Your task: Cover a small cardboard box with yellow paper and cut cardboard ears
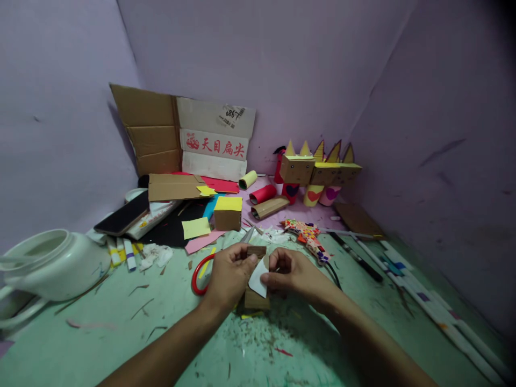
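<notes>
My left hand (230, 274) is closed, thumb and fingers pinching the left side of a small piece of white paper (258, 280). My right hand (294, 273) pinches the same paper from the right, thumb on its face. Under and behind the paper is a brown cardboard piece (257, 301); its upper end shows above the paper, and I cannot tell whether either hand grips it. Scissors with a red handle (196, 275) lie beside my left hand, partly covered by it. Beyond the hands sits a small cardboard box (228, 217) with a yellow top.
Cardboard-headed figures (312, 174) stand at the back right, near paper tubes (263, 194). A glue gun (308, 236) and a black-handled knife (358, 258) lie to the right. Left are a white pot (56, 263), markers (129, 255) and a phone (123, 214). An open carton (213, 140) leans behind.
</notes>
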Demonstrator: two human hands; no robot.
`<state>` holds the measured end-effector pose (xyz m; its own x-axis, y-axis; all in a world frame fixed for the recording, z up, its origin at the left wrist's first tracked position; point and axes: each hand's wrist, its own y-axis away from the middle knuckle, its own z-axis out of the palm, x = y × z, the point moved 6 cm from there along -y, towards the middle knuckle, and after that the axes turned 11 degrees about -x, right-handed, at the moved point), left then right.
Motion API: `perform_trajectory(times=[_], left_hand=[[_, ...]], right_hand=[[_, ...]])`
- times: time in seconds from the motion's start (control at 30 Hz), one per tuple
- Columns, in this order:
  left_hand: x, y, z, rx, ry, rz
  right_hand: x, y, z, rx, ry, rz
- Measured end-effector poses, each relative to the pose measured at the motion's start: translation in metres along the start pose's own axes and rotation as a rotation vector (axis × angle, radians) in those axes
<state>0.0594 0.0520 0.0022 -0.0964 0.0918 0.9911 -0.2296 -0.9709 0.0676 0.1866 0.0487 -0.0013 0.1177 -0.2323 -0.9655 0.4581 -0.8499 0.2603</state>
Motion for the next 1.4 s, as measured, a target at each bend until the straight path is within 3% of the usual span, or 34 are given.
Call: perform_trajectory(times=[0.2, 0.4, 0.6, 0.73, 0.8, 0.9, 1.03, 1.23, 1.4], left_hand=[[0.004, 0.0, 0.001, 0.013, 0.146, 0.007], [-0.006, 0.003, 0.011, -0.145, 0.236, -0.221], [-0.01, 0.001, 0.009, -0.123, 0.127, -0.226], [-0.002, 0.002, -0.003, 0.005, -0.132, -0.1], [0.003, 0.005, 0.0, -0.011, -0.247, -0.031], [0.006, 0.01, 0.012, -0.122, -0.34, 0.06], [0.004, 0.013, 0.022, -0.219, -0.36, 0.087], [0.025, 0.017, 0.012, 0.023, -0.787, 0.301], [0.028, 0.023, 0.028, -0.227, -0.822, 0.432]], right_hand=[[0.003, -0.001, 0.005, -0.024, -0.227, -0.017], [-0.001, 0.0, -0.012, 0.227, -0.427, -0.17], [-0.006, 0.003, -0.023, 0.318, -0.312, -0.144], [-0.014, 0.009, -0.031, 0.431, -0.143, -0.179], [-0.015, 0.01, -0.028, 0.443, -0.083, -0.187], [-0.011, 0.006, -0.016, 0.374, -0.072, -0.194], [-0.001, 0.0, -0.002, 0.189, -0.227, -0.101], [-0.005, 0.005, -0.009, 0.215, -0.25, -0.069], [0.011, 0.001, 0.006, 0.077, -0.536, 0.123]])
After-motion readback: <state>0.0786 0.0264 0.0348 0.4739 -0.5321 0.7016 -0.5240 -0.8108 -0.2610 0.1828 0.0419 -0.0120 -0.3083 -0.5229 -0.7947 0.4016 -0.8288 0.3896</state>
